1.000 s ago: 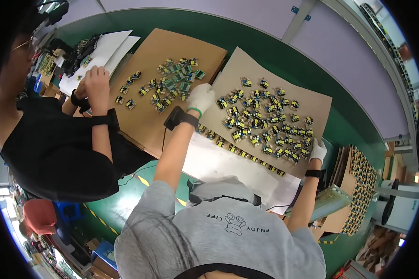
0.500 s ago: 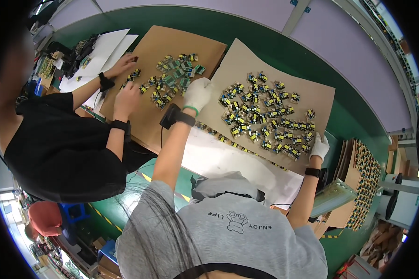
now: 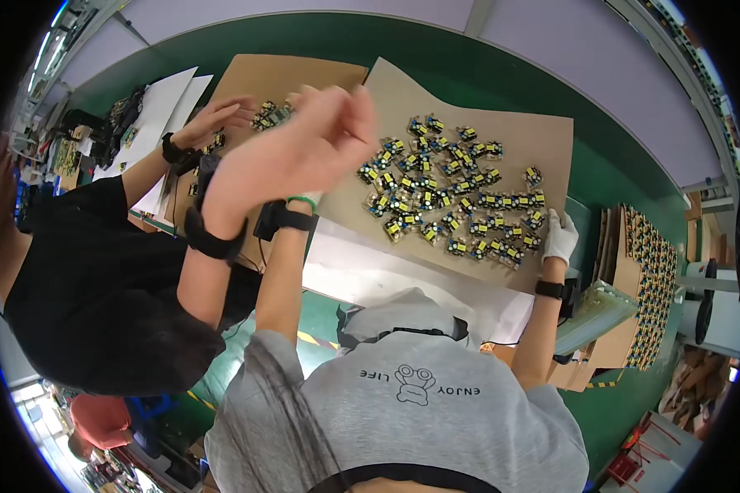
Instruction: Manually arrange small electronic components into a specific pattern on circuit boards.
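Dozens of small circuit boards (image 3: 460, 197) are lying across the cardboard sheet (image 3: 551, 131) mid-sorting, gloved right hand (image 3: 561, 237) resting beside them, fingers seemingly flat and empty, left hand's (image 3: 304, 200) grip hidden by a co-worker's hand (image 3: 304, 152), so picking next is calling for a fine pinch.

brown cardboard sheet (image 3: 501, 140), green table (image 3: 436, 49), white glove (image 3: 561, 238), yellow-black boards (image 3: 456, 197)

From my feed the scene is bright and evenly lit from overhead, with only soft shadows. A raised bare hand (image 3: 292, 160) at centre left is close to the lens, blurred and washed pale. The green table (image 3: 633, 177) bows strongly toward the rim, and black vignette fills every corner of the frame.
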{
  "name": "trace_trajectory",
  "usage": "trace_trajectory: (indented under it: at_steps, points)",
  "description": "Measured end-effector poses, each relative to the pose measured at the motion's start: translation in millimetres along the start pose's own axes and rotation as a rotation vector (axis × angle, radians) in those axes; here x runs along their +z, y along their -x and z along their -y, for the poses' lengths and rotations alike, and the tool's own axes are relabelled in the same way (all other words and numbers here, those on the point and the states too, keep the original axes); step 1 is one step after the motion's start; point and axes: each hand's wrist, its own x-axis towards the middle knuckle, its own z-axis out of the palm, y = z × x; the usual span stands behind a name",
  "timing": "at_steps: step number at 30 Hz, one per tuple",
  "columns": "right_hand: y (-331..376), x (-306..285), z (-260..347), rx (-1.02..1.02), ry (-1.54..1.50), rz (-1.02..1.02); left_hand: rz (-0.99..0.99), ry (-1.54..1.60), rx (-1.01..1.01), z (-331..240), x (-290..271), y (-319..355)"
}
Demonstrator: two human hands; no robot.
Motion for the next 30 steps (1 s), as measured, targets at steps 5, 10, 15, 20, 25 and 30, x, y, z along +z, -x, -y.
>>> trace_trajectory:
  at_steps: [5,10,15,20,25,30]
  points:
    - [1,-5,12,-0.057,-0.002,-0.017,-0.568,0.112,0.053,152,-17,-12]
    - [-3,-9,9,-0.093,-0.053,0.079,-0.948,0.213,0.348,137,-98,-42]
    - [-9,-8,10,-0.107,-0.143,0.133,-1.208,0.605,0.586,84,-195,-80]
    - [-10,-11,33,-0.234,-0.03,0.239,-1.134,0.747,0.538,65,-279,-114]
    - [-17,-10,46,-0.251,-0.046,0.338,-0.788,0.514,0.141,72,-316,-122]
    - [-23,3,37,-0.193,-0.054,0.5,-0.531,0.684,-0.049,35,-339,-132]
